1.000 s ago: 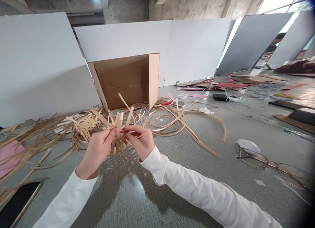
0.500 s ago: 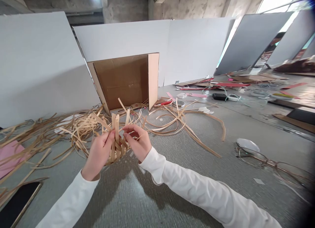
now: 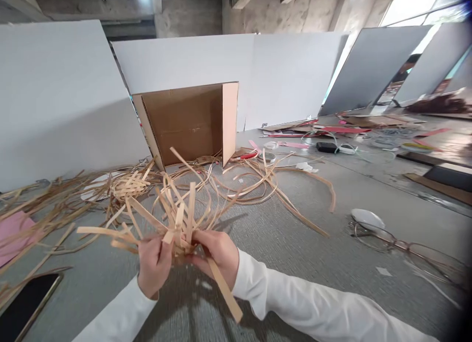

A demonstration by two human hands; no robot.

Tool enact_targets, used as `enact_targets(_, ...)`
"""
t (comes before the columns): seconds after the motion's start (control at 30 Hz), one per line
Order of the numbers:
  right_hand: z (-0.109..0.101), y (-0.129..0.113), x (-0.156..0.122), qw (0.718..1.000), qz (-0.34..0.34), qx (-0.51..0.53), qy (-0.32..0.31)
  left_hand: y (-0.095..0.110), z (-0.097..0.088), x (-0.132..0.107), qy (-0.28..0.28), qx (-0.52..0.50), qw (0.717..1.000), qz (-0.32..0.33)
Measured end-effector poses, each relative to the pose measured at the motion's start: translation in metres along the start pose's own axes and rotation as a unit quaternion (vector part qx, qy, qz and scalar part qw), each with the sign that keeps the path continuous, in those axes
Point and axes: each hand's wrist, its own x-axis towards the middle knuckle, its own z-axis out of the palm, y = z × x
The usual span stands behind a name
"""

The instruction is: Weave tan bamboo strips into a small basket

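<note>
Your head camera looks forward and down across a grey table (image 3: 280, 243), with white partition panels (image 3: 62, 101) standing beyond it and an open corrugated cardboard box (image 3: 180, 125) against them. Loose tan strips (image 3: 250, 184) spread over the table ahead of you, and a partly woven round piece (image 3: 129, 184) lies ahead and to your left. To the right lie a pair of wire-rimmed eyeglasses (image 3: 391, 241) and a white oval object (image 3: 368, 219); a black phone (image 3: 25, 302) lies at lower left, just below a pink sheet (image 3: 14, 233). Nearest you, a bundle of thin wooden strips (image 3: 180, 229) sits between your hands, touching both. It is off the table, held low and centred in front of you, and its strips fan upward and outward towards the box, so that its long axis runs roughly away from you. Your left hand (image 3: 155, 265) closes on the bundle's left side, and your right hand (image 3: 216, 258) grips its lower right side; neither hand is clearly nearer. A long strip (image 3: 224, 295) runs down and towards you past your right hand. You can read no brand, label or writing on anything in view.
</note>
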Motion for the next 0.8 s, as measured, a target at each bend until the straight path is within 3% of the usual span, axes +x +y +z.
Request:
enact_targets(0.17, 0.009, 0.007, -0.016, 0.992, 0.022, -0.124, -0.007, 0.007, 0.010, -0.013, -0.027, -0.009, 1.000, -0.003)
enact_targets(0.33, 0.016, 0.010, -0.018, 0.992, 0.045, -0.112, -0.024, 0.011, 0.015, -0.020, -0.081, -0.047, 0.981, -0.167)
enact_targets(0.43, 0.016, 0.007, -0.018, 0.992, 0.074, -0.096, -0.031, 0.010, 0.016, -0.024, -0.079, -0.066, 0.970, -0.219)
enact_targets(0.7, 0.013, 0.005, -0.017, 0.993, 0.092, -0.050, -0.048, 0.010, 0.016, -0.028, -0.083, -0.069, 0.973, -0.203)
enact_targets(0.8, 0.008, 0.005, -0.013, 0.995, 0.070, 0.020, -0.064, 0.010, 0.016, -0.029, -0.071, -0.065, 0.974, -0.203)
